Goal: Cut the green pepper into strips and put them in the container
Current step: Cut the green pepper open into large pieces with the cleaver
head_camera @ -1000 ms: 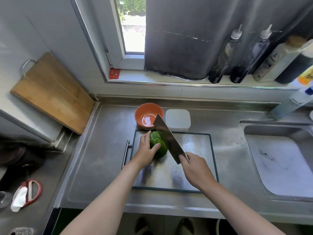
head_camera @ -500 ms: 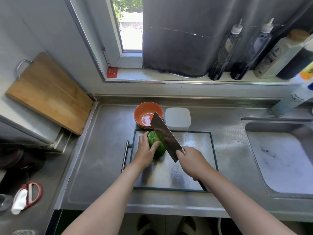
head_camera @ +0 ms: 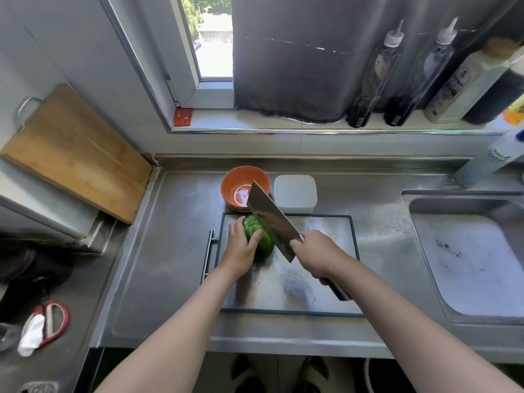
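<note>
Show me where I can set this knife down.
Free: the steel board's right half, beyond the right hand; the counter strip between board and sink; the counter left of the board's handle. Crowded: the board's back left, where left hand, green pepper and cleaver meet, orange bowl and white container just behind.

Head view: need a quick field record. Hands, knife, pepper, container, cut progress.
left hand: holds the green pepper down on the cutting board
right hand: grips the cleaver by its handle
cleaver blade: tilted, set against the pepper's right side
cut progress: pepper looks whole, no strips visible
white container: on the counter behind the board
orange bowl: just left of the container
</note>
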The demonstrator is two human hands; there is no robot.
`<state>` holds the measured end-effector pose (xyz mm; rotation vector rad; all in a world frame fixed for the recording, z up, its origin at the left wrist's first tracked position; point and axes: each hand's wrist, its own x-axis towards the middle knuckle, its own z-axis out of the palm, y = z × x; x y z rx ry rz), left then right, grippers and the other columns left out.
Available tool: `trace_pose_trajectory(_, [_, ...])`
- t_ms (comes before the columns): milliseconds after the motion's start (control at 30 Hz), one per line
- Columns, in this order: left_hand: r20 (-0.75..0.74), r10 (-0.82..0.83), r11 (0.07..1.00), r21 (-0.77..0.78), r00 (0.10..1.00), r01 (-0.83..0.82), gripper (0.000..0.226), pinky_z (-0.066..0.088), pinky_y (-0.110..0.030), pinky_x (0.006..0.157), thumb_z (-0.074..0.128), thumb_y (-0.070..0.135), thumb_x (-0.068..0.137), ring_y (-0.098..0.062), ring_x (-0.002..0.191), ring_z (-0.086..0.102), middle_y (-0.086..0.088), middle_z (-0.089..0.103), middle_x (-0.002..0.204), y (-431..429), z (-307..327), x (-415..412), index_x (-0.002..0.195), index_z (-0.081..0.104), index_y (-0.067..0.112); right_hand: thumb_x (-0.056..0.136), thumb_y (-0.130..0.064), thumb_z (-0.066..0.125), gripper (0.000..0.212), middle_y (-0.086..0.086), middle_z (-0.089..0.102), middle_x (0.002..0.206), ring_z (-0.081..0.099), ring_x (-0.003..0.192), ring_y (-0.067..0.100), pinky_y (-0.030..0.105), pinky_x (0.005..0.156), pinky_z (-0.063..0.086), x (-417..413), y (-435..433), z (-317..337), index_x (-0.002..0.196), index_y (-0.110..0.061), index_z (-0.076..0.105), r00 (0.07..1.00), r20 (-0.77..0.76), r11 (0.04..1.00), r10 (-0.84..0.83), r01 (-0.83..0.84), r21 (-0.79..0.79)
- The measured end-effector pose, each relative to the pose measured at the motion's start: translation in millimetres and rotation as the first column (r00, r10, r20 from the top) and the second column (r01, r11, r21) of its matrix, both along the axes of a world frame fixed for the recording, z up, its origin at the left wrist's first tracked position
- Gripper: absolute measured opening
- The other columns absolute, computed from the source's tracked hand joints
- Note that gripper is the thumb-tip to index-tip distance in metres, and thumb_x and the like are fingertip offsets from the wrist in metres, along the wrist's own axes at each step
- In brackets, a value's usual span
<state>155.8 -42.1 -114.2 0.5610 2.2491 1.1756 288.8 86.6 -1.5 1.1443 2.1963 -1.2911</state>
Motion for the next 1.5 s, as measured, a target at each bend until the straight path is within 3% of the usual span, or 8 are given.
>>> trace_pose_trajectory(233, [-0.021, 0.012, 1.0, -0.024, 1.0, -0.013, 0.056, 0.027, -0.024, 0.105, 0.049, 0.034, 0.103, -0.021, 0.136, 0.034, -0.009, 0.029, 0.148, 5, -1, -1, 0.15, 0.027, 0.011, 0.1, -0.028, 0.038, 0.02, 0.009, 0.059, 0.085, 0.054, 0.065, 0.026, 0.031, 0.046, 0.048, 6, -14, -10, 0.089, -0.02, 0.053, 1.0, -0.016, 0.996, 0.003, -0.002, 0.086])
trace_pose_trajectory(333, [-0.022, 0.02, 1.0, -0.02, 1.0, -0.021, 0.057, 0.03, -0.029, 0.109, 0.049, 0.035, 0.102, -0.021, 0.135, 0.036, -0.008, 0.03, 0.146, 3, -6, 0, 0.149, 0.028, 0.012, 0.102, -0.028, 0.039, 0.024, 0.005, 0.058, 0.08, 0.053, 0.066, 0.022, 0.037, 0.059, 0.052, 5, -19, -17, 0.085, -0.019, 0.054, 0.998, -0.061, 0.99, 0.008, 0.0, 0.139])
trace_pose_trajectory(533, [-0.012, 0.048, 0.999, -0.021, 0.999, -0.048, 0.056, 0.032, -0.036, 0.112, 0.049, 0.035, 0.102, -0.022, 0.134, 0.036, -0.009, 0.031, 0.146, 3, -7, 0, 0.149, 0.03, 0.012, 0.103, -0.03, 0.037, 0.024, 0.007, 0.057, 0.083, 0.053, 0.065, 0.024, 0.026, 0.04, 0.043, -4, -17, -15, 0.086, -0.021, 0.052, 0.998, -0.068, 0.995, 0.011, -0.005, 0.098])
trace_pose_trajectory(767, [-0.012, 0.098, 0.995, -0.009, 0.995, -0.098, 0.051, 0.034, -0.038, 0.112, 0.045, 0.033, 0.104, -0.024, 0.133, 0.038, -0.011, 0.033, 0.143, 8, -8, 4, 0.147, 0.032, 0.01, 0.103, -0.028, 0.039, 0.025, 0.001, 0.057, 0.079, 0.052, 0.067, 0.017, 0.029, 0.056, 0.044, -1, -20, -23, 0.094, -0.017, 0.059, 0.996, -0.091, 0.987, 0.008, 0.007, 0.16])
trace_pose_trajectory(967, [0.008, 0.116, 0.993, -0.021, 0.993, -0.116, 0.048, 0.032, -0.033, 0.109, 0.044, 0.031, 0.104, -0.026, 0.133, 0.039, -0.013, 0.035, 0.143, 5, -14, -3, 0.146, 0.035, 0.008, 0.104, -0.032, 0.041, 0.029, 0.003, 0.063, 0.083, 0.059, 0.08, 0.024, 0.036, 0.069, 0.047, -10, -39, -47, 0.087, -0.016, 0.059, 0.981, -0.183, 0.988, -0.063, 0.088, 0.13])
trace_pose_trajectory(1133, [0.025, 0.081, 0.996, -0.035, 0.996, -0.08, 0.05, 0.033, -0.04, 0.115, 0.041, 0.035, 0.105, -0.026, 0.135, 0.036, -0.01, 0.029, 0.145, 8, -14, -4, 0.148, 0.032, 0.01, 0.105, -0.032, 0.04, 0.031, 0.005, 0.063, 0.078, 0.058, 0.073, 0.02, 0.035, 0.063, 0.044, 7, -48, -62, 0.089, -0.012, 0.058, 0.965, -0.225, 0.984, -0.132, 0.156, 0.091])
trace_pose_trajectory(1333, [0.05, 0.112, 0.993, -0.041, 0.992, -0.11, 0.05, 0.021, -0.019, 0.101, 0.039, 0.034, 0.106, -0.024, 0.137, 0.033, -0.013, 0.029, 0.145, 3, -15, -11, 0.148, 0.033, 0.008, 0.105, -0.035, 0.042, 0.032, 0.004, 0.062, 0.075, 0.06, 0.072, 0.022, 0.041, 0.066, 0.048, -6, -54, -72, 0.088, -0.012, 0.056, 0.959, -0.259, 0.982, -0.112, 0.146, 0.116])
trace_pose_trajectory(1500, [0.053, 0.133, 0.99, -0.051, 0.99, -0.131, 0.05, 0.024, -0.031, 0.112, 0.039, 0.035, 0.106, -0.025, 0.139, 0.032, -0.013, 0.031, 0.147, 8, -17, -15, 0.147, 0.035, 0.008, 0.106, -0.031, 0.041, 0.029, 0.008, 0.063, 0.077, 0.058, 0.068, 0.021, 0.035, 0.059, 0.042, 17, -54, -80, 0.092, -0.011, 0.057, 0.974, -0.207, 0.989, -0.095, 0.116, 0.094])
